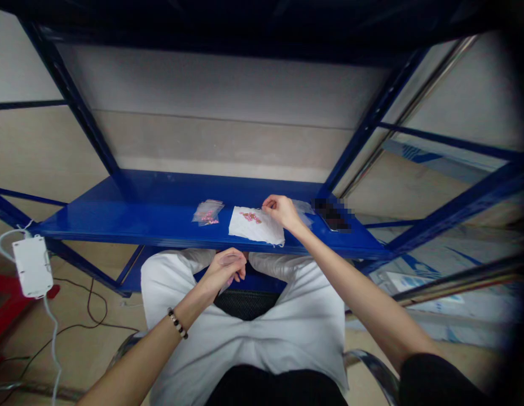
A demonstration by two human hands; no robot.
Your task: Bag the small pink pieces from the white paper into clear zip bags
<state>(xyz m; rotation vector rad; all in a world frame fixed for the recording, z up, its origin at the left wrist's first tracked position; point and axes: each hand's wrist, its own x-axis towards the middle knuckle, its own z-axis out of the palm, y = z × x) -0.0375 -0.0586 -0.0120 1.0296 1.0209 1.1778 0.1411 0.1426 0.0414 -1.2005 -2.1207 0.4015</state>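
My left hand [228, 267] is low over my lap, in front of the shelf edge, with its fingers curled around what looks like a small clear plastic bag [230, 259]. My right hand [282, 211] is at the upper right edge of a white cloth-like sheet or pouch [255, 232], thumb and fingertips pinched together. Whatever the pinch holds is too small to make out. Small pink and reddish pieces [250, 217] lie in a loose heap on the white sheet. Left of it rests a stack of small clear bags [208, 212] with pink pieces inside.
More clear plastic bags [303, 210] lie just beyond my right hand, beside a dark phone [333, 215]. Everything rests on a blue metal shelf [130, 208] between blue uprights. A white power box [32, 266] with a cable hangs at the left.
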